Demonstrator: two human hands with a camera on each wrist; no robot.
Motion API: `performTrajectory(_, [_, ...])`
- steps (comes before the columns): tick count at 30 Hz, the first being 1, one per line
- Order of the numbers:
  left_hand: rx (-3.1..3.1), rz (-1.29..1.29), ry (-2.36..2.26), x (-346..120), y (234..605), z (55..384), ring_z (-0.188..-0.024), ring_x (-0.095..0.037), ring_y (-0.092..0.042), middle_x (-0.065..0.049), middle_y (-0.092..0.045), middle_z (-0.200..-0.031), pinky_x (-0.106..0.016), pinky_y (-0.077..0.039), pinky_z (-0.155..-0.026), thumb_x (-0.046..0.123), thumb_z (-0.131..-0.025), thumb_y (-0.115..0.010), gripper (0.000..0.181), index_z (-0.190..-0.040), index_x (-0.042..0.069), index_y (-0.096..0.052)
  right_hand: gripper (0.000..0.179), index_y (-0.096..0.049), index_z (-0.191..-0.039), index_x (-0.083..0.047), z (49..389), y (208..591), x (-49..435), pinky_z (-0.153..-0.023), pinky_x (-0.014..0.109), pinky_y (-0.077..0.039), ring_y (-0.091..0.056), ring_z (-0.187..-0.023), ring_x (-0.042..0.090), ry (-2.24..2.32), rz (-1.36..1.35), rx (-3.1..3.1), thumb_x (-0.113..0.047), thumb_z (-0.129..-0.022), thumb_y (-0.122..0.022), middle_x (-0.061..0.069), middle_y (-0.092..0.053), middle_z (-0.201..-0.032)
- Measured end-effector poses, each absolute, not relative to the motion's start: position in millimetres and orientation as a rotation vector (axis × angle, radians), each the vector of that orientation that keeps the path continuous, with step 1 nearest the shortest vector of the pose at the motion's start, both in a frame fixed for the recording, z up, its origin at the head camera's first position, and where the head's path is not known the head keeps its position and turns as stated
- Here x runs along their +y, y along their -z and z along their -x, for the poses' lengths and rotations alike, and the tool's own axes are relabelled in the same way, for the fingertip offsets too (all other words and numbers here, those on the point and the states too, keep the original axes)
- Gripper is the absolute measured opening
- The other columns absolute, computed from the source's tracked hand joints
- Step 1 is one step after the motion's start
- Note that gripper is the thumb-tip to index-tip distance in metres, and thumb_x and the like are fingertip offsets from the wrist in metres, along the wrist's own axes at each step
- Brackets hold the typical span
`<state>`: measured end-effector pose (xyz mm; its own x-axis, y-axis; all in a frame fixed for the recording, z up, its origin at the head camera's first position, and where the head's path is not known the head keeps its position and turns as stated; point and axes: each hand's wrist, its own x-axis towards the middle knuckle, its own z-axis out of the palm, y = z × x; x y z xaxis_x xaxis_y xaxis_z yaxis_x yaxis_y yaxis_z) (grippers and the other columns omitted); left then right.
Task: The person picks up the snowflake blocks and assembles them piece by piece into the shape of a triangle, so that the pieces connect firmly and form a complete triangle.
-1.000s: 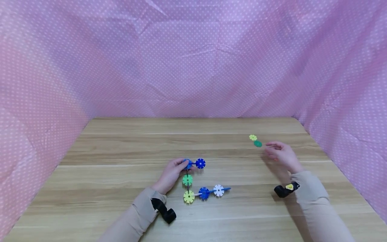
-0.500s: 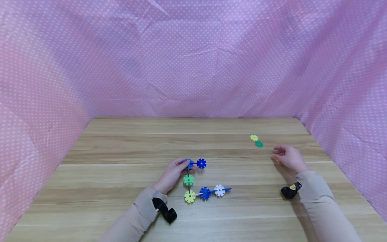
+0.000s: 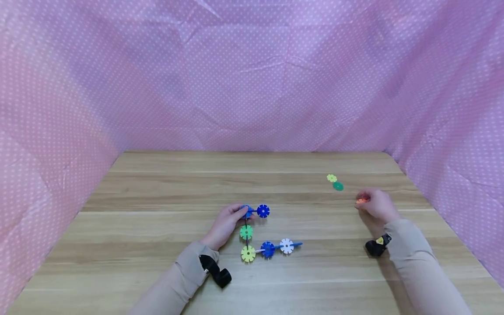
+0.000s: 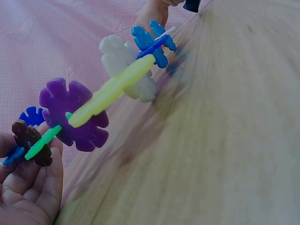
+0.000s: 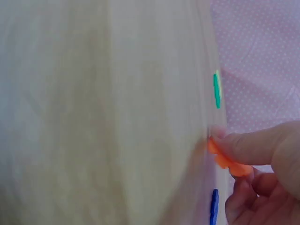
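Observation:
My left hand (image 3: 225, 225) pinches a light-blue notched disc (image 3: 246, 211) between thumb and fingers, at one corner of a chain of interlocking plastic snowflake discs. Along this chain are a dark-blue disc (image 3: 263, 211), a green disc (image 3: 246, 232), a yellow disc (image 3: 248, 253), another blue disc (image 3: 267, 249) and a white disc (image 3: 286, 246). Purple (image 4: 75, 115) and brown (image 4: 32, 143) discs of it show in the left wrist view. At the right, my right hand (image 3: 377, 204) pinches an orange snowflake disc (image 5: 229, 161) between thumb and fingers, close to the tabletop.
A loose yellow disc (image 3: 332, 178) and a green disc (image 3: 337, 186) lie beyond my right hand on the wooden table (image 3: 177, 183). A blue disc (image 5: 214, 207) shows near that hand in the right wrist view. Pink dotted cloth (image 3: 252, 87) surrounds the table's back and sides.
My right hand has moved slightly right and down, and the orange disc, first below its fingers, is now pinched between them. My left hand keeps its hold on the chain.

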<state>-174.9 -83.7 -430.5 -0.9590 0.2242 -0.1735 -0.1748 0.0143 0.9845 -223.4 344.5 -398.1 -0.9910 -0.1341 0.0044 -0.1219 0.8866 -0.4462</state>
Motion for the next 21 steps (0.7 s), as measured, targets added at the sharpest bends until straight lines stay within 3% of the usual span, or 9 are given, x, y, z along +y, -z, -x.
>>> performTrajectory(5, [2.023, -0.049, -2.019, -85, 429, 176, -0.095, -0.021, -0.066, -0.016, -0.070, -0.101, -0.033, -0.051, -0.092, 0.018, -0.098, -0.050, 0.028, -0.111, -0.004, -0.062, 0.015, -0.067, -0.081, -0.003, 220, 394, 336, -0.061, 0.028, -0.043, -0.052, -0.068, 0.013, 0.756, 0.183, 2.979, -0.016, -0.079, -0.075, 0.004, -0.064, -0.074])
performTrajectory(14, [2.023, -0.045, -2.022, -86, 429, 177, -0.094, -0.020, -0.066, -0.014, -0.071, -0.098, -0.033, -0.051, -0.091, 0.017, -0.098, -0.050, 0.027, -0.109, -0.004, -0.062, 0.023, -0.065, -0.085, -0.003, 215, 400, 307, -0.053, 0.022, -0.039, -0.045, -0.063, 0.009, 0.929, 0.155, 2.898, -0.024, -0.083, -0.073, -0.001, -0.058, -0.071])
performTrajectory(21, [2.009, -0.069, -2.041, -86, 430, 178, -0.092, -0.020, -0.067, -0.015, -0.071, -0.097, -0.032, -0.051, -0.091, 0.023, -0.099, -0.046, 0.033, -0.112, -0.005, -0.061, 0.021, -0.066, -0.094, 0.001, 212, 404, 274, -0.060, 0.021, -0.046, -0.052, -0.068, 0.005, 1.218, 0.216, 2.751, -0.019, -0.088, -0.067, 0.000, -0.062, -0.078])
